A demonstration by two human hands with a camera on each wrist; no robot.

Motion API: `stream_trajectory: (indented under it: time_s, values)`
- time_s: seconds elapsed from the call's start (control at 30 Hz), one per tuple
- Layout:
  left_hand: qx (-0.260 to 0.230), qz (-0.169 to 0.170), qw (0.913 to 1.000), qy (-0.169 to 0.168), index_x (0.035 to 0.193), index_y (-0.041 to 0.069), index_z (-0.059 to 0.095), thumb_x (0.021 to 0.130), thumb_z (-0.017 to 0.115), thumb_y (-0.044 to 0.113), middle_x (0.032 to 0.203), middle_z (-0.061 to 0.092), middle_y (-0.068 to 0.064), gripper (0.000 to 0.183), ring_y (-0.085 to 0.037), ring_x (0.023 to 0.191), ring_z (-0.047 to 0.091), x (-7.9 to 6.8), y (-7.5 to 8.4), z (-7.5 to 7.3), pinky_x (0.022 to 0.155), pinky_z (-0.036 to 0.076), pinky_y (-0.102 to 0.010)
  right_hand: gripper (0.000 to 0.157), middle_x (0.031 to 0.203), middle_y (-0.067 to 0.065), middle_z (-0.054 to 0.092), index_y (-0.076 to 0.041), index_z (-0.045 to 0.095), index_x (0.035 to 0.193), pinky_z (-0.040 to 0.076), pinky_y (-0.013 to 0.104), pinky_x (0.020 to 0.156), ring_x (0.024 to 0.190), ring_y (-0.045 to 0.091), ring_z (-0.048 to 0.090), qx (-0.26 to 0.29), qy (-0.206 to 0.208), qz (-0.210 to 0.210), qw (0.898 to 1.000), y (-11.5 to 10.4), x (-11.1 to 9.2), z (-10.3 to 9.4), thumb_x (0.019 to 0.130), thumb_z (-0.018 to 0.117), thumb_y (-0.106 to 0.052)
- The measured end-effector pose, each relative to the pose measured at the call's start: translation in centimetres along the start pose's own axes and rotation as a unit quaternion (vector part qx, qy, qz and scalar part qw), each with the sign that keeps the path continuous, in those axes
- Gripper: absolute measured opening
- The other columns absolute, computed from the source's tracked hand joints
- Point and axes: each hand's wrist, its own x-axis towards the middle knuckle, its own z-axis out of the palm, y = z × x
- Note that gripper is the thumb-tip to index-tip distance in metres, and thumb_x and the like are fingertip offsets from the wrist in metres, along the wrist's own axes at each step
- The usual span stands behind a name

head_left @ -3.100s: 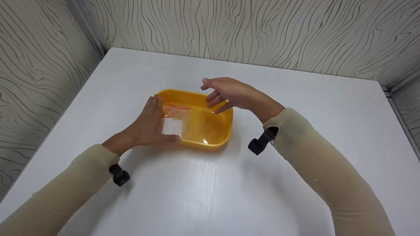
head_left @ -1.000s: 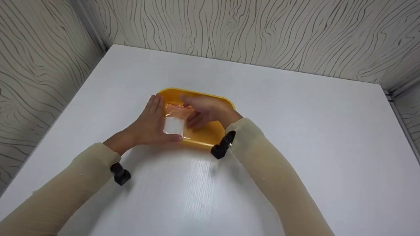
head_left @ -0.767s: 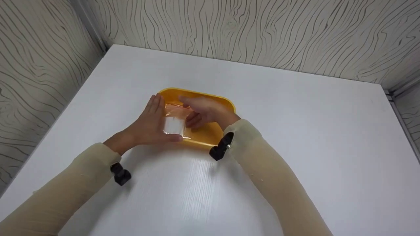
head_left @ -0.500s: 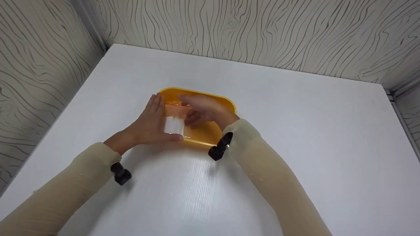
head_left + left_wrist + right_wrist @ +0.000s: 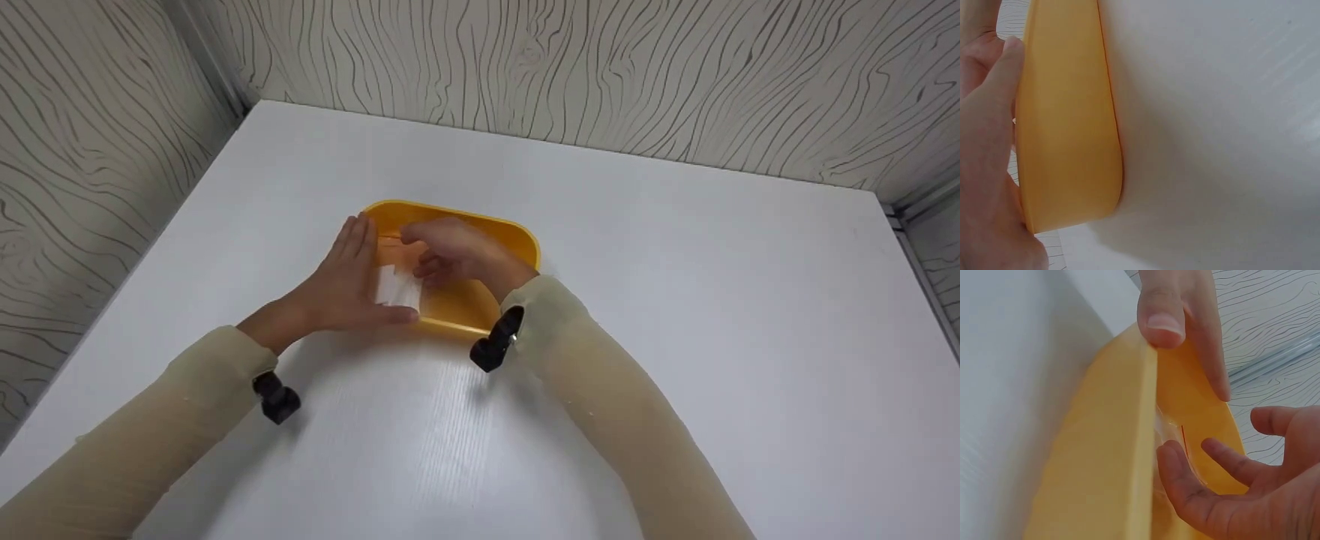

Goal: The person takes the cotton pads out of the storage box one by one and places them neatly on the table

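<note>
A yellow plastic tub (image 5: 461, 307) stands on the table. My left hand (image 5: 337, 289) spans its left end, with the thumb (image 5: 1162, 323) on the near rim and the long fingers stretched to the far rim. Against the left end inside lies a clear zip bag (image 5: 397, 291) with a red strip and a white patch. My right hand (image 5: 457, 251) is inside the tub, its bent fingers right at the bag's right edge. In the right wrist view the thumb of this right hand (image 5: 1252, 495) stands apart from the fingers. Part of the bag is behind the right fingers.
The tub rests on a white table (image 5: 712, 300). Wood-grain patterned walls (image 5: 525, 67) rise behind it and to its sides. Each wrist carries a black camera mount (image 5: 276, 397) over a beige sleeve (image 5: 187, 405).
From above the tub, my right hand has come down inside it and edged left against the bag. The bag's white patch has turned from flat to creased. The left hand stays at the tub's end.
</note>
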Motion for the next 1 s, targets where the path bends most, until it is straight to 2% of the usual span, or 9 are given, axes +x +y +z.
stream_trajectory:
  time_s: [0.17, 0.3, 0.4, 0.67, 0.83, 1.0]
  values:
    - [0.004, 0.000, 1.0000, -0.002, 0.156, -0.004, -0.016, 0.079, 0.063, 0.080, 0.164, -0.026, -0.020, 0.139, -0.033, 0.151, -0.026, 0.01, 0.04, 0.00, 0.125, -0.002, -0.051, 0.046, 0.119, 0.017, 0.064, -0.006, 0.059, 0.139, 0.056, 0.034, 0.092, 0.090, 0.025, 0.061, -0.050, -0.002, 0.005, 0.999, -0.11, 0.03, 0.23, 0.103, 0.058, -0.034]
    - [0.006, -0.001, 1.0000, -0.002, 0.156, -0.005, -0.016, 0.079, 0.063, 0.081, 0.164, -0.026, -0.020, 0.140, -0.033, 0.151, -0.026, 0.07, 0.06, 0.00, 0.125, -0.002, -0.051, 0.045, 0.116, 0.015, 0.066, -0.005, 0.060, 0.136, 0.056, 0.033, 0.089, 0.091, 0.025, 0.063, -0.081, 0.010, -0.008, 0.997, -0.09, -0.01, 0.31, 0.102, 0.059, -0.034]
    - [0.006, -0.002, 1.0000, -0.002, 0.156, -0.005, -0.016, 0.079, 0.063, 0.081, 0.164, -0.026, -0.020, 0.140, -0.033, 0.151, -0.026, 0.11, 0.08, 0.00, 0.125, -0.002, -0.051, 0.044, 0.119, 0.014, 0.065, -0.002, 0.060, 0.135, 0.057, 0.033, 0.090, 0.093, 0.025, 0.065, -0.065, 0.016, -0.023, 0.997, -0.04, 0.00, 0.34, 0.102, 0.059, -0.032]
    - [0.008, -0.001, 1.0000, 0.001, 0.156, -0.006, -0.015, 0.079, 0.064, 0.080, 0.164, -0.025, -0.021, 0.140, -0.035, 0.152, -0.025, 0.21, 0.14, -0.02, 0.125, -0.003, -0.051, 0.042, 0.127, 0.015, 0.056, 0.002, 0.052, 0.136, 0.057, 0.038, 0.094, 0.099, 0.028, 0.063, 0.026, 0.019, -0.037, 0.999, -0.12, 0.17, 0.42, 0.103, 0.059, -0.024]
    - [0.009, 0.003, 0.9999, 0.004, 0.156, -0.007, -0.014, 0.079, 0.065, 0.080, 0.164, -0.024, -0.023, 0.140, -0.037, 0.152, -0.023, 0.13, 0.23, 0.00, 0.124, -0.004, -0.051, 0.041, 0.130, 0.017, 0.055, 0.001, 0.051, 0.135, 0.059, 0.035, 0.089, 0.097, 0.025, 0.062, 0.029, 0.028, -0.046, 0.998, -0.15, 0.22, 0.64, 0.102, 0.061, -0.021]
    - [0.010, 0.000, 0.9999, 0.002, 0.156, -0.007, -0.014, 0.078, 0.064, 0.081, 0.164, -0.024, -0.022, 0.141, -0.035, 0.152, -0.024, 0.13, 0.20, 0.04, 0.125, -0.005, -0.050, 0.041, 0.118, 0.012, 0.058, 0.003, 0.053, 0.137, 0.060, 0.032, 0.084, 0.089, 0.022, 0.060, 0.016, 0.053, -0.049, 0.997, -0.18, 0.51, 0.80, 0.100, 0.064, -0.011]
